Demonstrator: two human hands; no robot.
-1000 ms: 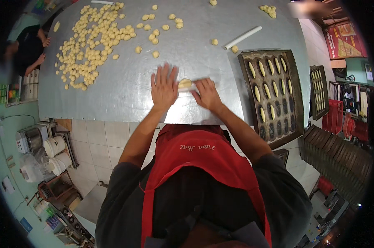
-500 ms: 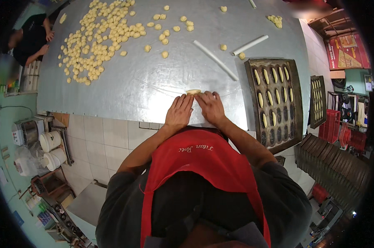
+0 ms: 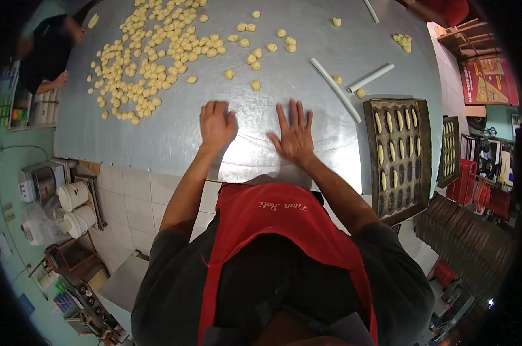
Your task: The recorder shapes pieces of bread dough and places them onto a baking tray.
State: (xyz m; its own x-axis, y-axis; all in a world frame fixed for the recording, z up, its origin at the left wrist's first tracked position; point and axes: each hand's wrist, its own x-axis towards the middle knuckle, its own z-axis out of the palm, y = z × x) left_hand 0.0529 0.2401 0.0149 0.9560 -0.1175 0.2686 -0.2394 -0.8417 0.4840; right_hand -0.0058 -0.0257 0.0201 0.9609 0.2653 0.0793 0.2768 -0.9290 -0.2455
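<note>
My left hand (image 3: 216, 126) is over the steel table (image 3: 117, 138), its fingers slightly bent and the thumb apart. Whether anything lies under its fingertips I cannot tell. My right hand (image 3: 294, 130) is open, fingers spread, low over the bare steel to the right. No dough shows between them. Round yellow dough balls (image 3: 151, 69) form a large cluster at the upper left, with several loose ones ahead of my hands. A long white rod (image 3: 336, 89) and a shorter one (image 3: 370, 78) lie at the right, above a dark moulded tray (image 3: 424, 155) holding elongated dough pieces.
A second filled tray (image 3: 455, 150) is at the right edge. A person in black (image 3: 44, 49) stands at the table's left; another in red (image 3: 445, 8) is at the upper right, near a third rod (image 3: 371, 10). Buckets (image 3: 73, 196) and stacked trays (image 3: 462, 230) are beside the table.
My hands have separated and moved up the table, the left farther left, the right spreading out flat. The elongated dough seen between them is out of sight. The long rod appeared after the first frame.
</note>
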